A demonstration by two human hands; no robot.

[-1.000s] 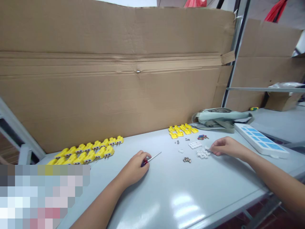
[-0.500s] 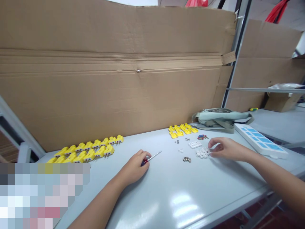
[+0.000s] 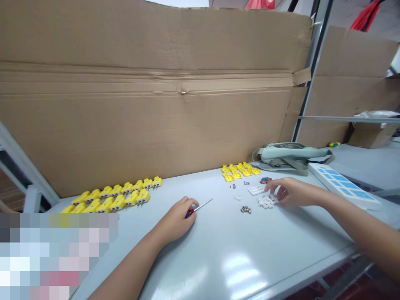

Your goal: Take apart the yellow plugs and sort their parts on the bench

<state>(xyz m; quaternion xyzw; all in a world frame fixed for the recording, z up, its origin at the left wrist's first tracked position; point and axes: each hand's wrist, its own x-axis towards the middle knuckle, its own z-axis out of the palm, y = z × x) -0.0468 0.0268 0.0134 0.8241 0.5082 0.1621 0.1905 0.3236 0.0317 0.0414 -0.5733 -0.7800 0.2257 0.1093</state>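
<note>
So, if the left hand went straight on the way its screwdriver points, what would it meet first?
Probably the small metal bits, with the yellow pieces beyond them. How high the left hand holds the screwdriver is unclear, so its tip could pass over the bits.

Bright, glare on tabletop (image 3: pixel 206 246), soft shadows, btm L pixelated

Your single head-worn camera faces forward and down across the desk (image 3: pixel 215 237), close enough to take in your left hand (image 3: pixel 178 217) and right hand (image 3: pixel 290 192), the cardboard sheet (image 3: pixel 156 129) behind filling much of the upper frame.
</note>
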